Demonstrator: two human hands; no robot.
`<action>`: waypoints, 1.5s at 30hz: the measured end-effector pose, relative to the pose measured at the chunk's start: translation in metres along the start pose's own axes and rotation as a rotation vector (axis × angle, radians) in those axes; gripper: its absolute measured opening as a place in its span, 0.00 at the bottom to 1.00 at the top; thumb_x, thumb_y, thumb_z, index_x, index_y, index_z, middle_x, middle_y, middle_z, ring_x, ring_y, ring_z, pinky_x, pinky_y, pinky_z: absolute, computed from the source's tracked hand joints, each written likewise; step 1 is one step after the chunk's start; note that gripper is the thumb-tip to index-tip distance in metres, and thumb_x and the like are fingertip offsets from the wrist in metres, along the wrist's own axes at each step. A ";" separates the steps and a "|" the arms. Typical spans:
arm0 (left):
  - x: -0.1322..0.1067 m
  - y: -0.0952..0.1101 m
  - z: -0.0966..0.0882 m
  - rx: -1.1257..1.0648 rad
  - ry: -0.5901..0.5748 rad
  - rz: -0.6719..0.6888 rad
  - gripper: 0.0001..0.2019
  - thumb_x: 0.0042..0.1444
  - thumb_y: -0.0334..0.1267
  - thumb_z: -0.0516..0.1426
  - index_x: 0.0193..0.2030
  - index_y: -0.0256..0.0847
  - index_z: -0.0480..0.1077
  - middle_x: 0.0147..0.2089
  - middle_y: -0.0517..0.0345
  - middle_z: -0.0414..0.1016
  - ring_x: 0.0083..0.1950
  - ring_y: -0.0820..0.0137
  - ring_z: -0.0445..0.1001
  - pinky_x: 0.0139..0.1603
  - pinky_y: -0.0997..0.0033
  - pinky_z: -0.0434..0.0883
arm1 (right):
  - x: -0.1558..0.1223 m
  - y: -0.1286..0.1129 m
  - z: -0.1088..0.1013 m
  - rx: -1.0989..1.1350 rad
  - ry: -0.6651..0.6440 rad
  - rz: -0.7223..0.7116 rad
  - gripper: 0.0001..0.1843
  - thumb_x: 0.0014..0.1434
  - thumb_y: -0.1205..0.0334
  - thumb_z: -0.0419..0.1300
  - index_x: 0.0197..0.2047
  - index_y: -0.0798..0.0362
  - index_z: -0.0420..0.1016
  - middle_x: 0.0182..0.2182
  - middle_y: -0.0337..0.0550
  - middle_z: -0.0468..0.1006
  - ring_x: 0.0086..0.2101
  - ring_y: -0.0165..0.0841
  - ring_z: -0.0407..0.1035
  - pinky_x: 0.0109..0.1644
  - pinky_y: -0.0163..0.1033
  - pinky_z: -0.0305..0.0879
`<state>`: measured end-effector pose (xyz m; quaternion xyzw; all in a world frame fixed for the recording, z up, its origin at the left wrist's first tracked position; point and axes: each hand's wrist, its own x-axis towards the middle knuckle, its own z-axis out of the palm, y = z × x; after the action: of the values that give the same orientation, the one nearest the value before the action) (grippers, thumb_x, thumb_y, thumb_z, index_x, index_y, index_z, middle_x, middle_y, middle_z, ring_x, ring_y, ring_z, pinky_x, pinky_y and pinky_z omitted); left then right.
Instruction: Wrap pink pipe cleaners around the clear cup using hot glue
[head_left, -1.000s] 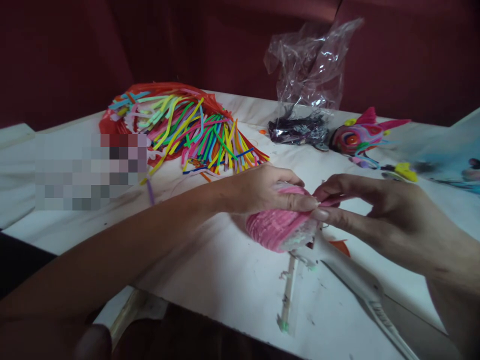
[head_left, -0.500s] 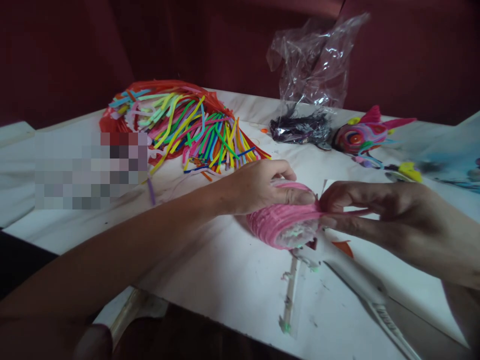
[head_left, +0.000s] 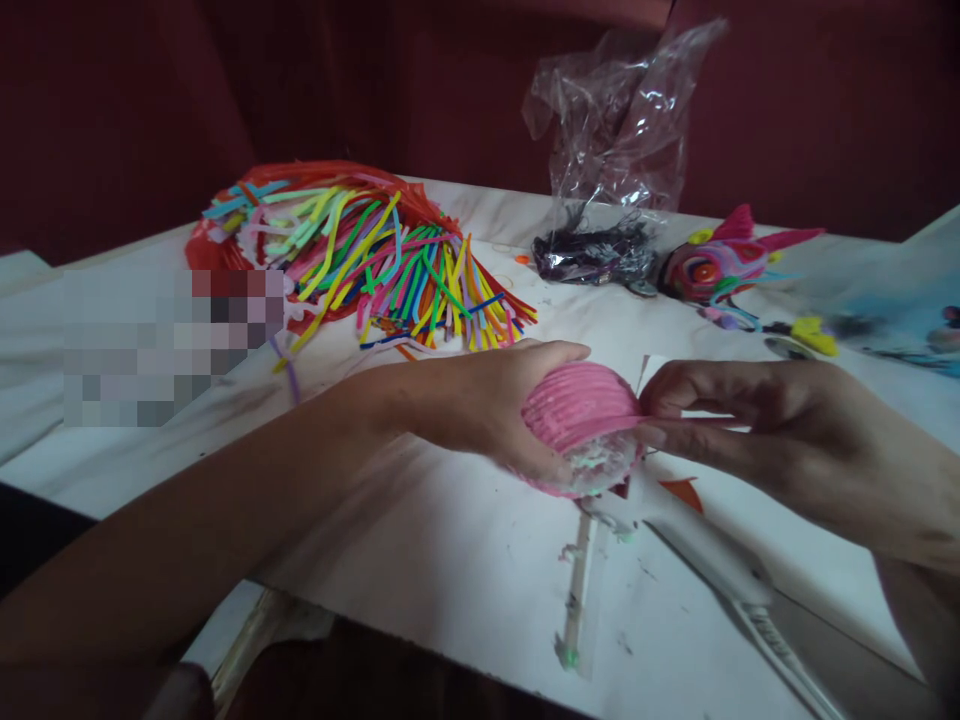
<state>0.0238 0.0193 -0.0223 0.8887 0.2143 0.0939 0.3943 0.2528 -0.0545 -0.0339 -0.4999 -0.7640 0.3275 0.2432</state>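
A rounded clear plastic form [head_left: 604,458] is wound with rows of pink pipe cleaner [head_left: 581,395], its lower end still see-through. My left hand [head_left: 487,405] wraps around it from the left, thumb and fingers on opposite sides. From the right, my right hand [head_left: 750,420] pinches a loose pink strand [head_left: 716,422] that runs off the wound rows. Just below lies a white glue gun [head_left: 712,555], its front partly hidden by the form. Beside it a thin pale strip [head_left: 579,590] with green bits rests on the table.
Many coloured pipe cleaners [head_left: 420,270] spill from a red bag [head_left: 337,172] at the back left. A clear bag [head_left: 611,130] with dark tinsel-like stuff stands behind. At the right sits a pink fish-like craft [head_left: 712,268]. The white table's [head_left: 420,570] front edge is near me.
My left hand has slid from on top of the wound form to its left side, showing more pink rows. The right hand keeps its pinch on the strand.
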 end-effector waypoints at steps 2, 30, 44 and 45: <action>0.001 0.000 0.000 0.015 -0.005 0.020 0.36 0.41 0.41 0.63 0.58 0.36 0.58 0.58 0.47 0.63 0.57 0.60 0.65 0.51 0.70 0.65 | -0.001 0.001 0.000 0.005 0.010 0.002 0.36 0.61 0.36 0.57 0.33 0.71 0.67 0.29 0.50 0.58 0.28 0.24 0.59 0.28 0.16 0.59; 0.002 0.002 0.004 0.049 0.021 -0.070 0.42 0.41 0.37 0.59 0.64 0.34 0.49 0.65 0.46 0.54 0.63 0.59 0.58 0.59 0.65 0.60 | -0.001 -0.008 0.016 -0.094 0.120 -0.138 0.36 0.68 0.37 0.54 0.30 0.68 0.72 0.32 0.49 0.59 0.31 0.23 0.59 0.30 0.19 0.60; 0.001 -0.001 0.003 -0.013 0.023 -0.040 0.38 0.41 0.35 0.60 0.61 0.36 0.55 0.60 0.47 0.61 0.58 0.58 0.64 0.52 0.66 0.65 | -0.001 -0.007 0.015 -0.150 0.127 -0.121 0.38 0.69 0.36 0.52 0.31 0.68 0.71 0.33 0.49 0.59 0.31 0.23 0.59 0.31 0.19 0.61; 0.000 -0.001 0.002 -0.010 0.008 -0.041 0.38 0.41 0.36 0.59 0.62 0.36 0.54 0.60 0.47 0.62 0.58 0.58 0.64 0.52 0.66 0.65 | -0.001 -0.006 0.015 -0.154 0.127 -0.117 0.38 0.68 0.35 0.51 0.30 0.68 0.71 0.33 0.49 0.59 0.31 0.23 0.59 0.31 0.19 0.60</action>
<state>0.0248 0.0185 -0.0241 0.8817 0.2338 0.0906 0.3997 0.2387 -0.0607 -0.0392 -0.4914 -0.7979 0.2207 0.2705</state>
